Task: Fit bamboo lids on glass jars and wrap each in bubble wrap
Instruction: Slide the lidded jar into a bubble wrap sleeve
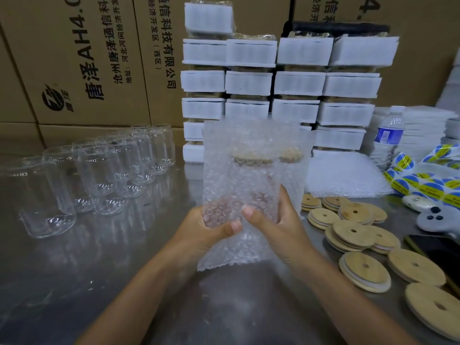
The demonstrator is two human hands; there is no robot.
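Both the left hand (211, 227) and the right hand (276, 220) grasp a lidded jar (249, 185) low down, upright above the surface (124, 270), thumbs pinning the bubble wrap (249, 145), probably a pouch. Spare lids (353, 232) lie right, bare jars (99, 170) left, within reach.

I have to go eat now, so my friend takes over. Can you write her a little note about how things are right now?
Left hand and right hand: both grip the bubble wrap round one jar.
That jar has its bamboo lid on; the wrap's lower end sticks out below the hands.
Empty jars wait on the left, loose lids on the right, spare wrap behind them.
Left to do: finish this wrap, then lid and wrap the rest.
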